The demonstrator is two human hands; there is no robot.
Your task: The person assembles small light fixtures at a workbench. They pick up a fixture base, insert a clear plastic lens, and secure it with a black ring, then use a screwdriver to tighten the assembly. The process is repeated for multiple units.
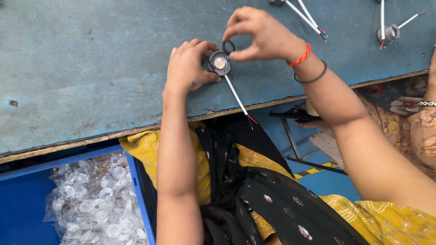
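While my left hand (pixel 188 68) steadies a small round LED lamp module (pixel 220 63) flat on the worn blue-grey worktable (pixel 91 68), its fingers curl closed around the module's left side and the thumb presses its lower edge. My right hand (pixel 259 34) holds a thin black rubber ring (pixel 228 46) pinched between thumb and forefinger, just above the module and, as far as I can tell, not yet touching it. The module's lit centre faces up; its white lead wire (pixel 237 96) runs down past the table edge, ending in red and black tips. Two similar lamp modules (pixel 388 33) with white wires lie at the far right of the table. A blue plastic crate (pixel 136 190) at lower left holds a clear bag of transparent lens caps (pixel 95 204).
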